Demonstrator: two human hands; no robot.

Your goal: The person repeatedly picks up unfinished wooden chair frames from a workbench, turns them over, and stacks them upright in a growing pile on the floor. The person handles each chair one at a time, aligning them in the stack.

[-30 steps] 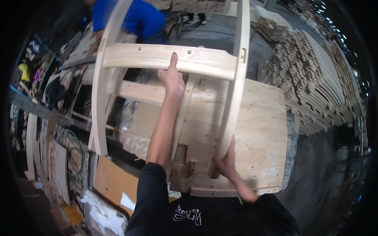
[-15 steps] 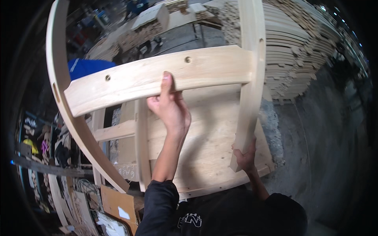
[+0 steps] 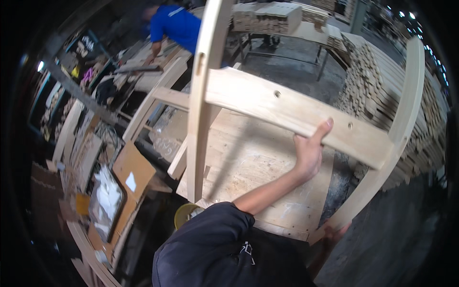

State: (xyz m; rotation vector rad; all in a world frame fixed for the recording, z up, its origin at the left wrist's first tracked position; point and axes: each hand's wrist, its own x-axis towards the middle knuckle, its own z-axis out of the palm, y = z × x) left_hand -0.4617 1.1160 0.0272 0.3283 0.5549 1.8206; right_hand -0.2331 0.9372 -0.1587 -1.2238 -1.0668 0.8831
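Observation:
A pale wooden chair frame (image 3: 241, 91) hangs tilted above the workbench top (image 3: 239, 158). Its curved crossbar, with two round holes, joins two long posts. My left hand (image 3: 309, 154) clasps the crossbar's lower edge near its right part, thumb on the front face and fingers hidden behind. Down at the low end of the right post (image 3: 406, 100), my right hand (image 3: 336, 231) is wrapped round the wood, partly hidden by it. The left post (image 3: 196, 124) stands free of both hands, its lower end by the bench's left edge.
A person in a blue shirt (image 3: 174, 26) leans over wood pieces at the far left. Stacked curved wooden parts (image 3: 370, 83) rise behind the right post. Cardboard (image 3: 136, 165) and a yellow bucket (image 3: 184, 216) are at the left. More boards (image 3: 272, 16) lie on a back table.
My view has swung left, bringing the person in blue into sight. The frame has shifted right in view and now slopes down to the right; both hands keep their grip.

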